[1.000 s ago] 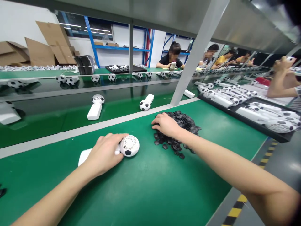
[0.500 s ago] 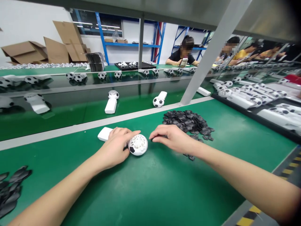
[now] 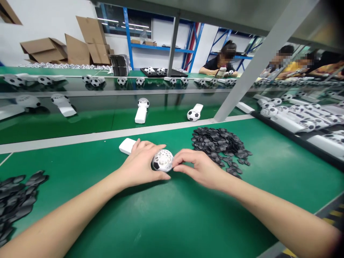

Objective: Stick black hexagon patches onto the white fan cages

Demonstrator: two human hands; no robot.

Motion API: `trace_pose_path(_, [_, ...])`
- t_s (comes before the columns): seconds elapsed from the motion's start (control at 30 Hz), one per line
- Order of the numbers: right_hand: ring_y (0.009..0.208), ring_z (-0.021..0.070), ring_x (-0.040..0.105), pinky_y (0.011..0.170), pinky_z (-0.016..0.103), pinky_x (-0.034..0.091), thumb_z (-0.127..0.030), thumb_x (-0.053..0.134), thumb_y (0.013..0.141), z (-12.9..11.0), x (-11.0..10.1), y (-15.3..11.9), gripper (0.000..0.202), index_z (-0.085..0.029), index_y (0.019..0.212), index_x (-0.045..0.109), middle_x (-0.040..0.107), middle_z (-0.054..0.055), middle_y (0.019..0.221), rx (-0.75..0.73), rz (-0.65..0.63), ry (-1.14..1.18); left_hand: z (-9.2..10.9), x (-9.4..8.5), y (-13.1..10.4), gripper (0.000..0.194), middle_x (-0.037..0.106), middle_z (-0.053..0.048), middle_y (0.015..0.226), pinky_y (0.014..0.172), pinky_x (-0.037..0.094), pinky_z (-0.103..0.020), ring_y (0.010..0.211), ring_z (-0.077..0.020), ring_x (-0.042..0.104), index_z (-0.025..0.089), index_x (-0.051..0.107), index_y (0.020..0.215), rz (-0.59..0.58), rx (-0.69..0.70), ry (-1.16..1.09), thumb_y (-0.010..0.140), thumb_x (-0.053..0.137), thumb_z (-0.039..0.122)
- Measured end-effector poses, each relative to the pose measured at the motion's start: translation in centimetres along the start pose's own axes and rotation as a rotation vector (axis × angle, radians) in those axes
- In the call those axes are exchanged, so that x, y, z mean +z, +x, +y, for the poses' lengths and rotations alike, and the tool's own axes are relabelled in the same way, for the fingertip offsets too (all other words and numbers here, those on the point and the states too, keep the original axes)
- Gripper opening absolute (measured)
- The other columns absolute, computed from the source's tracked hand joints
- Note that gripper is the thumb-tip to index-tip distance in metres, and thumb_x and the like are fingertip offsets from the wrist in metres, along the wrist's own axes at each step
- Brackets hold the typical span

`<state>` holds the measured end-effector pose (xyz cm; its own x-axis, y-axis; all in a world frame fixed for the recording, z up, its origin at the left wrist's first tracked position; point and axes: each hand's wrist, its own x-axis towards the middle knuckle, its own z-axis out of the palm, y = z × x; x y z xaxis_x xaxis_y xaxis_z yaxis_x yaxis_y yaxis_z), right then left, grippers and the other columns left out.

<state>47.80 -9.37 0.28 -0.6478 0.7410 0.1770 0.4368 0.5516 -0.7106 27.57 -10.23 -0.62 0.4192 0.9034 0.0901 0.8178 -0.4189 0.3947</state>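
Observation:
A white handheld fan (image 3: 162, 160) with a round, soccer-ball-patterned head lies on the green bench in front of me. Its open grille faces up, and its white handle (image 3: 126, 146) sticks out behind my fingers to the left. My left hand (image 3: 143, 161) is wrapped round the head, thumb at the near side and fingers at the far side. At the head's right edge, my right hand (image 3: 192, 165) has thumb and forefinger pinched together, touching the rim. The small black piece in that pinch is mostly hidden now. A heap of black patch pieces (image 3: 219, 141) lies just beyond my right hand.
More black pieces (image 3: 20, 200) lie at the left. Behind a pale rail (image 3: 102, 136), several fans rest on a green conveyor (image 3: 107, 114). A black tray (image 3: 290, 127) full of fans stands right, near a slanting grey post (image 3: 247, 68). Co-workers sit at the far side.
My right hand has brought its small black piece leftward to the fan head's right edge. My left hand's thumb has come round the near side. The view has shifted, and conveyor fans have moved slightly.

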Motion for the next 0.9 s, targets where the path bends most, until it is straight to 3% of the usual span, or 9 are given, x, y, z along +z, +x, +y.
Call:
trace_pose_path(0.23, [0.078,0.0129,0.05,0.073,0.027,0.042,-0.017,0.061,0.076,1.3,1.6,0.6,0.006,-0.018,0.071,0.058,0.052,0.0,0.079,0.014,0.035,0.185,0.3,0.5,0.0,0.065,0.06,-0.004,0.102,0.101,0.015,-0.054,0.105,-0.0275,0.044,0.023,0.054,0.112,0.07,-0.004,-0.013,0.06,0.06,0.062])
trace_pose_path(0.43, [0.063,0.0092,0.042,0.059,0.022,0.038,-0.021,0.066,0.07,2.2,1.8,1.0,0.023,-0.019,0.081,0.046,0.044,-0.004,0.073,0.198,0.0,0.393,0.9,0.4,0.1,0.051,0.059,-0.003,0.098,0.099,0.023,-0.049,0.1,-0.0258,0.046,0.023,0.055,0.11,0.069,-0.037,-0.028,0.066,0.059,0.049])
trace_pose_path(0.6, [0.064,0.0095,0.044,0.059,0.022,0.039,-0.024,0.066,0.069,1.9,1.5,1.4,0.026,-0.019,0.082,0.044,0.047,-0.004,0.072,0.225,-0.033,0.357,0.7,0.4,0.1,0.05,0.059,-0.004,0.095,0.091,0.032,-0.045,0.095,-0.0255,0.047,0.022,0.055,0.108,0.074,-0.018,-0.06,0.066,0.06,0.047])
trace_pose_path(0.7, [0.064,0.0106,0.048,0.061,0.023,0.041,-0.029,0.059,0.077,2.5,-0.3,1.8,0.014,-0.017,0.077,0.05,0.052,-0.002,0.07,0.198,-0.019,0.165,0.4,0.7,-0.1,0.056,0.056,-0.006,0.103,0.1,0.022,-0.049,0.102,-0.0259,0.045,0.021,0.049,0.115,0.039,0.048,-0.065,0.068,0.059,0.049])
trace_pose_path(0.83, [0.073,0.0157,0.053,0.067,0.028,0.04,-0.026,0.058,0.078,4.7,-3.7,1.7,0.009,-0.017,0.077,0.06,0.06,0.004,0.078,0.253,0.131,-0.404,0.0,1.0,-0.2,0.065,0.053,-0.009,0.115,0.103,0.011,-0.055,0.117,-0.0316,0.034,0.021,0.045,0.118,0.069,0.059,-0.014,0.065,0.061,0.055])
trace_pose_path(0.9, [0.074,0.0171,0.056,0.067,0.028,0.04,-0.025,0.061,0.076,5.7,-4.6,1.5,0.01,-0.017,0.082,0.062,0.063,0.005,0.079,0.274,0.069,-0.503,0.0,0.9,-0.2,0.059,0.051,-0.008,0.122,0.103,0.007,-0.057,0.125,-0.033,0.025,0.024,0.044,0.119,0.039,0.066,-0.025,0.069,0.06,0.049])
